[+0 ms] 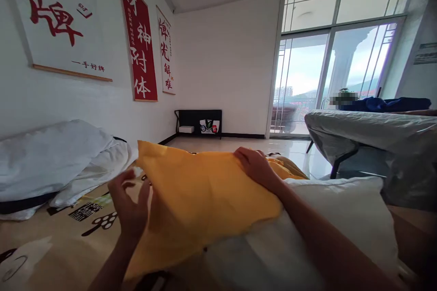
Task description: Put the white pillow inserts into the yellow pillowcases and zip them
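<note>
A yellow pillowcase (208, 186) is spread in front of me, its upper edge raised. My right hand (254, 163) grips that upper edge, fingers closed over the cloth. Beside the left edge is my left hand (131, 200), its thumb and fingers apart with nothing between them. A white pillow (348, 209) lies under my right forearm and along the cloth's lower edge. Whether part of it is inside the pillowcase, I cannot tell. Below everything is a tan bedsheet (78, 236) with dark printed patterns.
White bedding (58, 159) is heaped against the left wall. At the right stands a table (368, 122) under clear plastic, with dark blue cloth (385, 103) on top. A low black rack (186, 120) holding a printed bag (209, 126) is at the far wall.
</note>
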Motion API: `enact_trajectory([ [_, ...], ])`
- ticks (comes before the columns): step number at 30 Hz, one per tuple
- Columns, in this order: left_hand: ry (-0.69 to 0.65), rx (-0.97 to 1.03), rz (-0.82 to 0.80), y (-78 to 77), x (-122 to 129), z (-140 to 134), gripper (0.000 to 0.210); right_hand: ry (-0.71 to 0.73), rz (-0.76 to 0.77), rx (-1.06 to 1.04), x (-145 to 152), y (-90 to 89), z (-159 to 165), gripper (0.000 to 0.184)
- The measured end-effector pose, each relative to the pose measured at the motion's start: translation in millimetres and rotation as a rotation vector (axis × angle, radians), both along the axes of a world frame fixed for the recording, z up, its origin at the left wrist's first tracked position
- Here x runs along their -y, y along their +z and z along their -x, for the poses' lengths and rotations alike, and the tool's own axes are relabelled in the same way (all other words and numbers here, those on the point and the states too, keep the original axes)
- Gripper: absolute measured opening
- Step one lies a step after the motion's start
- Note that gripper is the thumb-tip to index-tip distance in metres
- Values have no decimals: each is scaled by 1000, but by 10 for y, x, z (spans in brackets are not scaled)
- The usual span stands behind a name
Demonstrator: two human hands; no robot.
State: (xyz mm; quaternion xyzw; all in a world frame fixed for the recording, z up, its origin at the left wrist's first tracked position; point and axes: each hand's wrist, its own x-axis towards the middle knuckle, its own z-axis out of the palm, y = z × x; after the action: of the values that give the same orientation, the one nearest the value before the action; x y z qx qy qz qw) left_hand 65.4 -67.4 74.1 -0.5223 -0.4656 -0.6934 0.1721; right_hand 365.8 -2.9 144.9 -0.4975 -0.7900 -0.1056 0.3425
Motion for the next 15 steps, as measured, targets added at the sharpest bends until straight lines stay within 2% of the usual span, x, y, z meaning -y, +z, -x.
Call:
enact_trajectory([
  [2, -187, 143, 242, 81, -133, 139, 40, 28, 14, 54, 36, 18, 1, 33],
  [4, -348, 101, 443, 133, -228, 136, 40, 93, 44, 142, 77, 22, 17, 33],
  [5, -363, 69, 474, 148, -255, 107, 37, 95, 26, 146, 99, 24, 16, 33],
  [8, -269, 98, 374, 196, -257, 14, 32, 15, -43, 93, 164, 30, -46, 34],
  [11, -225, 274, 391, 301, -202, -2, 41, 70, 45, 211, 234, 41, -186, 34],
  [15, -380, 280, 428, 405, -189, 80, 41, -37, -52, 127, 342, 102, -393, 36],
])
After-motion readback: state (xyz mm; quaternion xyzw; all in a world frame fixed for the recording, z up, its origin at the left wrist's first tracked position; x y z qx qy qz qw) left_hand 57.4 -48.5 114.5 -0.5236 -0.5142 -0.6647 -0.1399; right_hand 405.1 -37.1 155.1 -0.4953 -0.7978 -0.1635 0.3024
